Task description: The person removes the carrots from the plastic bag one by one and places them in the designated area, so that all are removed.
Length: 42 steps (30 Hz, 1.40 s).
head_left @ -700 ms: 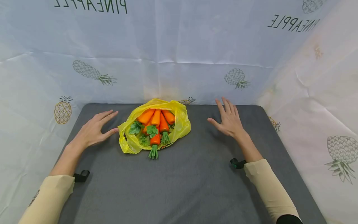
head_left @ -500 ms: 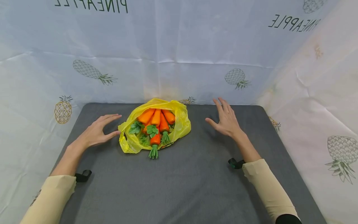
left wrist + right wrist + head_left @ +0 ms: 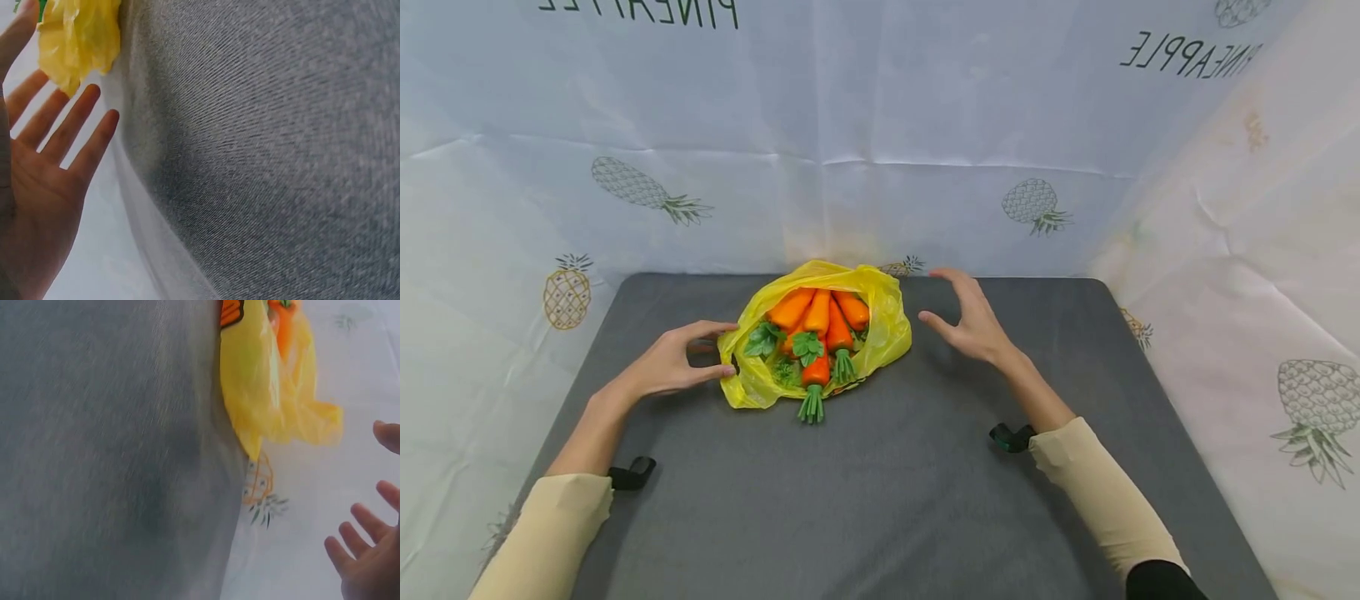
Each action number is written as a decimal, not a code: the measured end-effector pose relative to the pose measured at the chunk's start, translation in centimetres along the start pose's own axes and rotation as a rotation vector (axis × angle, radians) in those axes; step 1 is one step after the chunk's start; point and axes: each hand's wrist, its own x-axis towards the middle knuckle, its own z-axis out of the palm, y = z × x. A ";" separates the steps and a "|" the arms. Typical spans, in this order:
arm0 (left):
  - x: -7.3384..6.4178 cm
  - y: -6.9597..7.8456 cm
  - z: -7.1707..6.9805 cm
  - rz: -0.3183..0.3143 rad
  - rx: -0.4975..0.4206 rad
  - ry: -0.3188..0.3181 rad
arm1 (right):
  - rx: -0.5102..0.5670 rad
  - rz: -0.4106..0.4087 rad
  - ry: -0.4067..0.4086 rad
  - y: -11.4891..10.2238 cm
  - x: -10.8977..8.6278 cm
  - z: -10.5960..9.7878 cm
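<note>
A yellow plastic bag (image 3: pixel 891 329) lies at the back of the dark grey table, its mouth facing me. Inside sit several orange carrots (image 3: pixel 839 333) with green tops, and one carrot's green stalk pokes out over the rim. My left hand (image 3: pixel 662 362) is at the bag's left edge, thumb and fingertips right at the plastic. The left wrist view shows the fingers (image 3: pixel 75 122) spread and fairly straight beside the bag (image 3: pixel 81 37). My right hand (image 3: pixel 976 329) hovers right of the bag, apart from it, fingers loosely bent with nothing in them.
The dark grey table (image 3: pixel 850 508) ends at a white curtain (image 3: pixel 880 212) printed with pineapples, which rises behind it and along both sides. A black strap (image 3: pixel 632 473) hangs at the left wrist, another black strap (image 3: pixel 1011 437) at the right.
Both hands have moved inward toward the bag. The left hand has reached the bag's left edge; the right hand has come left, closer to its right side. The bag lies as before.
</note>
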 end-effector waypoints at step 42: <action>0.4 -0.3 1.1 -0.075 -0.003 -0.029 | 0.362 -0.001 -0.200 -3.2 5.1 9.4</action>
